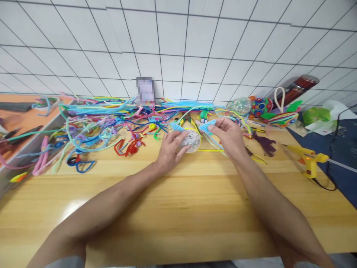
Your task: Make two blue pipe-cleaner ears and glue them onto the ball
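My left hand (169, 150) is curled against the left side of a clear, glittery ball (190, 140), its thumb along the near edge and its fingers on top. By those fingertips sticks up a light blue ridged triangular piece (176, 127); whether it is fixed to the ball I cannot tell. To the right of the ball, raised a little, my right hand (229, 134) pinches a second light blue ridged piece (205, 127) between thumb and fingers. Its other fingers are folded in. Behind the ball lie pliers with yellow and black handles (187, 118).
Pipe cleaners (103, 108) lie in a tangle along the wall. A red pipe-cleaner shape (129, 146) sits left. At right are a yellow glue gun (308, 158) with a cord, a dark red flask (298, 89), a patterned ball (261, 108) and a purple glove-like piece (264, 143).
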A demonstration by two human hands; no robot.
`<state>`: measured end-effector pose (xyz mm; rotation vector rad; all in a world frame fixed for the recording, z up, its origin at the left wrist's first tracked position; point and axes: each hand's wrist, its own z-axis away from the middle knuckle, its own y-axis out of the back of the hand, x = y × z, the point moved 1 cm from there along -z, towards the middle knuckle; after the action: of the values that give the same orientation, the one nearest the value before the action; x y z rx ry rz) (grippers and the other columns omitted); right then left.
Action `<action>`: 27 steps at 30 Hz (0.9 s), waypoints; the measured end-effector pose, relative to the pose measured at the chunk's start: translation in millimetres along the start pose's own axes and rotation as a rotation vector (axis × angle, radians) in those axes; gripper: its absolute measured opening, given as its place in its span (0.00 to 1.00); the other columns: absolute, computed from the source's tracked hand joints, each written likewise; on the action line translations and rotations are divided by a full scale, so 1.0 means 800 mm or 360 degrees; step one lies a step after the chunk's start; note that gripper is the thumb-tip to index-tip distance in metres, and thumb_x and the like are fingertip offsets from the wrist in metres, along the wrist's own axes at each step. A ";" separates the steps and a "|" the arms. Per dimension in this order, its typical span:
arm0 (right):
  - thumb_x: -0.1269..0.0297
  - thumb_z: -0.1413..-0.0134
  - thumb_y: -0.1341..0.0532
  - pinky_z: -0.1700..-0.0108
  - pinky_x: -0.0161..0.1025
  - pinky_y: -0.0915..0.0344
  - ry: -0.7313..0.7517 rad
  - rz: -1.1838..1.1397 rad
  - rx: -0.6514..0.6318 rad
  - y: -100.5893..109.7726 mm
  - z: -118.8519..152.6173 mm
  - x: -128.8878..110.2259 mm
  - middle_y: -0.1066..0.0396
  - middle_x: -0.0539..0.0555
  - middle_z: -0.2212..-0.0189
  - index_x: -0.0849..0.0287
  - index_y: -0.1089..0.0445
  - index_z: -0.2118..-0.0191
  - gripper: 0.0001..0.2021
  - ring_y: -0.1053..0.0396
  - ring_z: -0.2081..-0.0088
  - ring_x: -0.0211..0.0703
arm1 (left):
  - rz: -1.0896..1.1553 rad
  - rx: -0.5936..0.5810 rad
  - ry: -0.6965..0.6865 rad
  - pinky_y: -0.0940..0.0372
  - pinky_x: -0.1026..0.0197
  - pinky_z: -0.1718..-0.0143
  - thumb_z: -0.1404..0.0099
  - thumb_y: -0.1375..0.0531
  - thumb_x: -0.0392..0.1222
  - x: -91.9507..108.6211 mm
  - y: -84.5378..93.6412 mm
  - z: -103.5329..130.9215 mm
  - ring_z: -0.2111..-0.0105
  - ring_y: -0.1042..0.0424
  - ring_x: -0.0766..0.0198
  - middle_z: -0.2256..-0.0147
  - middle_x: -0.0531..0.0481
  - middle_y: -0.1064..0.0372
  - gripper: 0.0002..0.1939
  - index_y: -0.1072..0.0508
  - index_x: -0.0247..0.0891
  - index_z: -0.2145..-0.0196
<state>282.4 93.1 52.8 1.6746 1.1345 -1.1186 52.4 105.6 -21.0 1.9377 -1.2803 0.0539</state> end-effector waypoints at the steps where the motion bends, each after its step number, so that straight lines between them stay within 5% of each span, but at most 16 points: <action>1: 0.55 0.54 0.26 0.66 0.38 0.33 0.0011 0.0009 -0.0011 -0.004 -0.001 0.003 0.29 0.46 0.73 0.53 0.29 0.70 0.14 0.32 0.70 0.39 | -0.0029 -0.0009 -0.0003 0.36 0.46 0.43 0.26 0.37 0.49 0.001 0.000 0.003 0.47 0.29 0.50 0.46 0.38 0.28 0.22 0.28 0.41 0.38; 20: 0.53 0.52 0.26 0.64 0.42 0.30 0.0005 0.0149 -0.0010 -0.009 0.001 0.003 0.28 0.48 0.73 0.51 0.30 0.70 0.13 0.30 0.69 0.42 | 0.0025 -0.0087 -0.0030 0.37 0.47 0.43 0.25 0.38 0.49 0.007 0.006 0.011 0.45 0.30 0.51 0.45 0.39 0.29 0.22 0.27 0.45 0.37; 27: 0.51 0.55 0.25 0.58 0.43 0.27 -0.0280 -0.0247 -0.0144 -0.015 0.003 0.009 0.24 0.49 0.68 0.52 0.29 0.68 0.16 0.26 0.66 0.43 | 0.0295 0.0099 0.0068 0.34 0.48 0.42 0.31 0.31 0.49 0.008 0.002 0.011 0.43 0.31 0.51 0.45 0.41 0.31 0.26 0.33 0.43 0.40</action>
<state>272.3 96.0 43.8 1.4085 1.1986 -1.2655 51.1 94.9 -23.7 1.8542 -1.4414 0.2296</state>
